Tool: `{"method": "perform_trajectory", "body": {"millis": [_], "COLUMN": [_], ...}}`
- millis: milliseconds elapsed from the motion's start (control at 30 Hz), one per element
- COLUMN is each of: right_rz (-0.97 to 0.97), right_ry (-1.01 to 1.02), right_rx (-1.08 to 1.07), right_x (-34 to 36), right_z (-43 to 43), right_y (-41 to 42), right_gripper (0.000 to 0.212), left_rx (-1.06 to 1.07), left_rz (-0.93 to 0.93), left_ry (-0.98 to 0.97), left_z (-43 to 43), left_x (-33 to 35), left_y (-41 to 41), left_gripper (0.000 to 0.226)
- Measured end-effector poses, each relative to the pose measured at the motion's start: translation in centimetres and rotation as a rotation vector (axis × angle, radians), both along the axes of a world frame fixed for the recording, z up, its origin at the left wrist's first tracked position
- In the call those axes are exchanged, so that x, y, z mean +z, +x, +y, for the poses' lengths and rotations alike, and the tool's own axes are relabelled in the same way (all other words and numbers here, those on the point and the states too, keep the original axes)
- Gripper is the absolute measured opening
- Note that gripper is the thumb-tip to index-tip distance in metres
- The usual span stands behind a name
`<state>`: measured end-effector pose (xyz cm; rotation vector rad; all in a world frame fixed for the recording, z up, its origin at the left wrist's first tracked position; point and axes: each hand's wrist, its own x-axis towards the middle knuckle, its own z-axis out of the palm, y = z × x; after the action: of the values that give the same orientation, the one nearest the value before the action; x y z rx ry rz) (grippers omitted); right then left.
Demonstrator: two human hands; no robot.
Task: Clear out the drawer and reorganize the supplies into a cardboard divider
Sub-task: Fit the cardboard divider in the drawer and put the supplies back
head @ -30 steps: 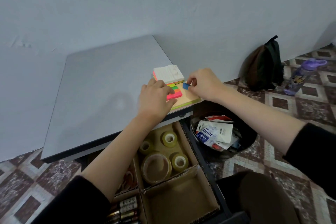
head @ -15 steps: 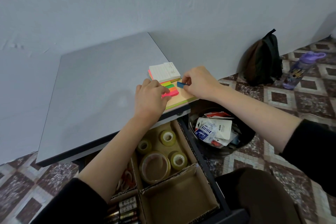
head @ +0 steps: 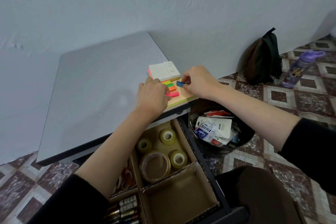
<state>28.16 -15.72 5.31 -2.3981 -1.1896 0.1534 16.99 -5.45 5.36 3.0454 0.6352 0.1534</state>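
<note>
I pinch one blue tab [head: 180, 83] between the thumb and forefinger of my right hand [head: 198, 82]. The other fingers are curled in, and the tab sits just above the tan sticky-note pad [head: 183, 97]. My left hand [head: 151, 96] lies over the row of colour tabs on that pad with its fingers bent down. Three strips show past them: green [head: 171, 85], orange [head: 173, 88] and pink [head: 174, 94]. The fingertips are hidden, so I cannot tell whether they pinch or only press. Behind the strips, one white lined pad [head: 163, 72] tops a stack of coloured notes.

All of this sits at the near right corner of the table [head: 101, 87], with the tan pad reaching the table's edge. Wide grey surface stretches to the left of my left hand.

Below, the drawer [head: 209, 174] stands pulled out with the cardboard divider [head: 178, 203] in it. The far right compartment holds four tape rolls [head: 155, 166], one large and three small. The near right compartment shows only its cardboard floor. My left forearm covers most of the left compartments. Something with red loops [head: 127, 176] peeks out there, too hidden to name. The batteries [head: 125, 209] are cut off by the frame, so I cannot count them.

One black bin [head: 241, 143] of packaging stands on the floor just right of the drawer. One backpack [head: 261, 60] and one purple bottle [head: 300, 67] are by the wall.
</note>
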Motion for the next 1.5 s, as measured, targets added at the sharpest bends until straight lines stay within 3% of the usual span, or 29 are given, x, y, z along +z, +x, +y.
{"method": "perform_trajectory", "body": {"millis": [400,767,967,1200,1333,1500], "right_rz": [-0.015,0.015,0.089,0.381,0.518,0.656], "right_ry": [0.003,0.008,0.087,0.215,0.234,0.109], "right_rx": [0.003,-0.018,-0.079,-0.112,-0.086,0.043], "right_x": [-0.1,0.3,0.2,0.0,-0.5,-3.6], "right_z": [-0.1,-0.5,-2.0,-4.6,-6.0,-7.1], "right_y": [-0.1,-0.4,-0.6,-2.9,-5.5,-9.7], "right_gripper": [0.024,0.025,0.023,0.019,0.017,0.013], "left_rx": [0.042,0.051,0.075,0.026,0.078,0.186], "left_rz": [-0.069,0.004,-0.072,-0.201,-0.288,-0.198], "left_ry": [-0.229,-0.192,-0.188,-0.223,-0.418,-0.551], "left_z": [0.2,0.0,-1.0,-1.4,-1.7,-1.7], "left_x": [0.9,0.7,0.3,-0.1,-1.1,-5.9], "left_y": [-0.2,0.6,-0.1,-4.3,-8.7,-13.5], "left_gripper": [0.017,0.022,0.012,0.026,0.018,0.018]}}
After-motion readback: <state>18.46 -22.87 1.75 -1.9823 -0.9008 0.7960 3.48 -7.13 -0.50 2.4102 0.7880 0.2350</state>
